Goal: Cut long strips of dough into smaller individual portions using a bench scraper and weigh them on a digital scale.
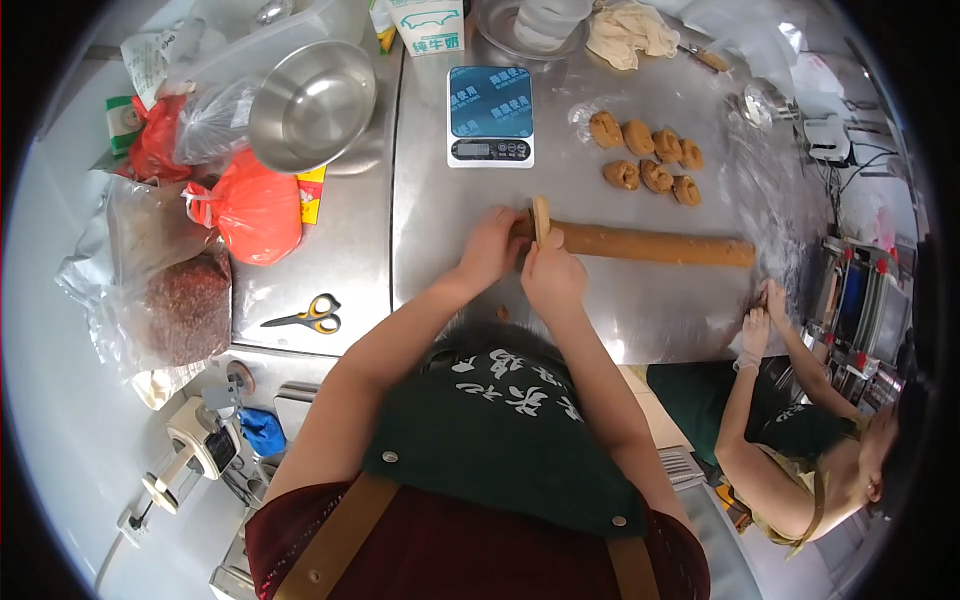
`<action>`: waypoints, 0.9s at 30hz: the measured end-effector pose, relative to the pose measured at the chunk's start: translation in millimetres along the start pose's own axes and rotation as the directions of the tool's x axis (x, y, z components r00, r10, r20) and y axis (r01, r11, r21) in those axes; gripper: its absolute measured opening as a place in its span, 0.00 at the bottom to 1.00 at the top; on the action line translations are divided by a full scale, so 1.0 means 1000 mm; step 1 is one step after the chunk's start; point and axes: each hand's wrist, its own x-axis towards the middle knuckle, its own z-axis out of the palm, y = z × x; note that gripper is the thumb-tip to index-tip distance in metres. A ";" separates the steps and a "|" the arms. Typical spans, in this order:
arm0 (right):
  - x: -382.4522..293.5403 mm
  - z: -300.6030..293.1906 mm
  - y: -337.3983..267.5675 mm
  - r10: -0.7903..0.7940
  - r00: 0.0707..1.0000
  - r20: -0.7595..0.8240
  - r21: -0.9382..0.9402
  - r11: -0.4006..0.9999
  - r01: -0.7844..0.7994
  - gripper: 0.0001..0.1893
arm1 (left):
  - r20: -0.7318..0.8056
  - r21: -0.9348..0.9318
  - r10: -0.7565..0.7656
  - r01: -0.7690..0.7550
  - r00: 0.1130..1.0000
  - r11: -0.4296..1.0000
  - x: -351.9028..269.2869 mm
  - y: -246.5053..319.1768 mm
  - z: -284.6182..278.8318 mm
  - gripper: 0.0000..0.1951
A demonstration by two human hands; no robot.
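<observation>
A long brown roll of dough (652, 244) lies across the steel worktop (450, 202). My right hand (553, 274) is closed on the pale handle of a dough scraper (541, 219), which stands across the roll close to its left end. The scraper's blade is mostly hidden. At that left end, my left hand (491, 244) touches the dough with its fingers curled; its grip is partly hidden. Beyond the roll, several cut dough pieces (621, 174) sit in two rows. A digital kitchen scale (491, 116) with a blue film on its plate stands behind my left hand.
At the left are a steel bowl (313, 107), a red plastic bag (259, 210), a clear bag of reddish filling (191, 304) and scissors (307, 315). A co-worker's gloved hands (757, 330) are by the right edge. A cloth (631, 34) lies at the back.
</observation>
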 end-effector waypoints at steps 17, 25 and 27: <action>-0.116 -0.020 0.066 0.020 0.973 0.230 0.120 0.992 -0.048 0.13 | 0.292 0.173 -0.242 0.198 0.925 0.965 -0.009 0.026 -0.043 0.23; -0.118 -0.011 0.067 0.003 0.984 0.179 0.154 0.988 -0.031 0.16 | -0.301 -0.085 0.009 -0.036 0.954 0.996 0.120 -0.020 -0.079 0.20; -0.119 -0.011 0.069 0.016 0.982 0.188 0.158 0.986 -0.046 0.15 | -0.330 0.114 0.150 -0.119 0.932 0.986 0.141 -0.020 -0.077 0.19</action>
